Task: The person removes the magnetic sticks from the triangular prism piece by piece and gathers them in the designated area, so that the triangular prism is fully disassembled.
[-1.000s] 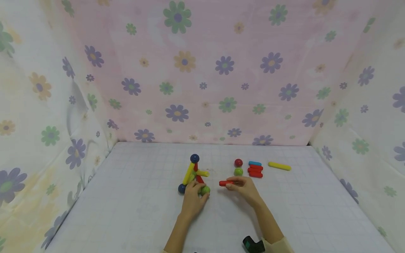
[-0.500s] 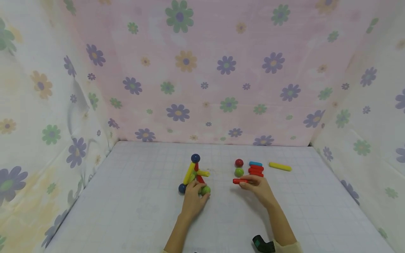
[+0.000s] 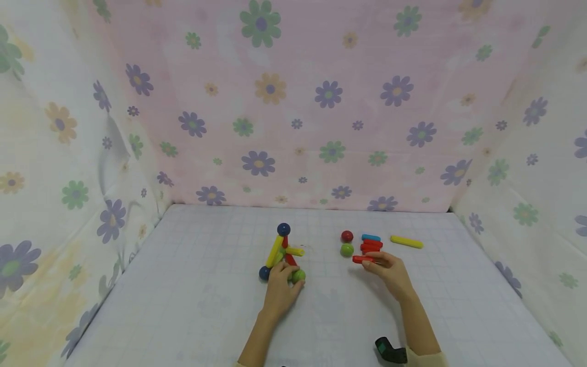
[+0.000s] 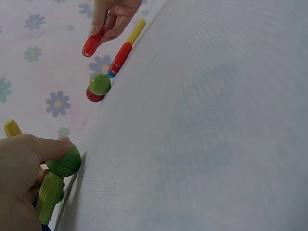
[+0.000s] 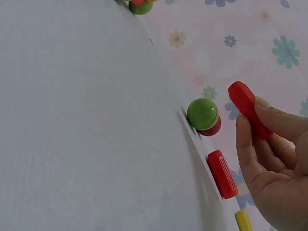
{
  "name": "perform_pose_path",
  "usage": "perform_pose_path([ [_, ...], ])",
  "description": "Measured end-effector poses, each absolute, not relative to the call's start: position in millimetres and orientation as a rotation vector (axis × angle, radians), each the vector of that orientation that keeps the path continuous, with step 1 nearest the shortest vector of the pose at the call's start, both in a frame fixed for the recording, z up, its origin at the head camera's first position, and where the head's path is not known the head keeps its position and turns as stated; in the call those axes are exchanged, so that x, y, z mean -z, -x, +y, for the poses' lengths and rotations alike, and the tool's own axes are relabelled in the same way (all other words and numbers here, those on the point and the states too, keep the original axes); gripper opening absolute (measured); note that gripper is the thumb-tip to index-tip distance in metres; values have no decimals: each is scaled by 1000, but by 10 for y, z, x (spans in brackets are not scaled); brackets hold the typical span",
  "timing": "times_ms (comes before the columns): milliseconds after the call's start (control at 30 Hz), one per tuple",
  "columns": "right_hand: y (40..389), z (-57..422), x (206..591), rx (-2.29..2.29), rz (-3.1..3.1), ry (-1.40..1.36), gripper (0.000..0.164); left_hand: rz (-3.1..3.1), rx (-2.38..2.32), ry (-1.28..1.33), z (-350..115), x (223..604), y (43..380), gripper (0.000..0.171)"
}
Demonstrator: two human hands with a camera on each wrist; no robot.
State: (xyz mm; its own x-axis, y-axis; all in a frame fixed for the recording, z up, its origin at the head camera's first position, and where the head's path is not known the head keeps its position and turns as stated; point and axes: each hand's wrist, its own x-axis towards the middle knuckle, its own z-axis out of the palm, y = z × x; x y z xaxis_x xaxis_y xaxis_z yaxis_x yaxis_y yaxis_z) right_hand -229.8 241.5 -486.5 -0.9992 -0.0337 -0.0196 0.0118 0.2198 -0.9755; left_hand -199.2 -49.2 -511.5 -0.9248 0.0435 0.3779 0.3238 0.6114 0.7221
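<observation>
My left hand [image 3: 281, 291] grips the near side of a frame of coloured rods and balls, its thumb on a green ball [image 4: 67, 162]. A green rod [image 4: 48, 197] runs from that ball under the fingers. Dark blue balls form the frame's top [image 3: 284, 229] and left corner [image 3: 264, 273]. A yellow rod [image 3: 274, 251] slants between them, and a shorter yellow rod [image 3: 295, 252] sticks out to the right. The palm hides part of the frame. Between thumb and fingertips, my right hand [image 3: 390, 272] pinches a short red rod [image 5: 250, 109], held above the table.
Just beyond my right hand lie a red ball [image 3: 347, 236], a green ball [image 3: 347, 250], a blue rod [image 3: 371, 237] and red rods [image 3: 372, 243]. A long yellow rod [image 3: 406, 241] lies farther right. Flowered cloth walls [image 3: 312, 153] enclose the white table [image 3: 206, 306] at the back and sides.
My right hand has moved right with the red rod, from near the frame to just in front of the loose red rods. The left hand keeps its hold in place.
</observation>
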Motion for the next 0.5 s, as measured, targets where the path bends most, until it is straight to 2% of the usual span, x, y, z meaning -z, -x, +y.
perform_pose_path([
  [500, 2367, 2606, 4899, 1751, 2529, -213, 57, -2486, 1200, 320, -487, 5125, 1996, 30],
])
